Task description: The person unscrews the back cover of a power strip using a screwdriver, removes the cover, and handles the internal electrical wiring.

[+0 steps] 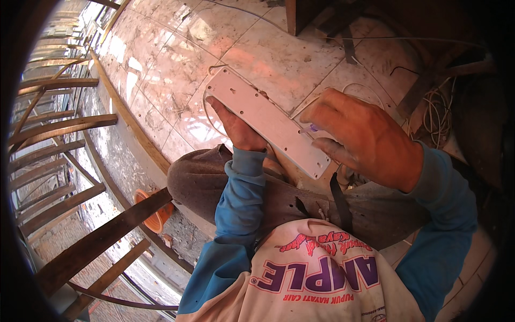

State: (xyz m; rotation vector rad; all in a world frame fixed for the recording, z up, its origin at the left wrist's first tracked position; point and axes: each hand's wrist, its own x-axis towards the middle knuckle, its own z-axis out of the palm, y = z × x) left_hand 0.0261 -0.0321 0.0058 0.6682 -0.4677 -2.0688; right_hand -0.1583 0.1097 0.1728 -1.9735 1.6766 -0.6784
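My left hand (236,126) grips the long white panel (268,121) from beneath, while my right hand (362,137) pinches a small purple piece (313,128) against it.

Strip (268,122) between hands, above knees (214,177)

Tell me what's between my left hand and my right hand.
In the head view, the long white plastic strip spans between the left hand and right hand; both grip it.
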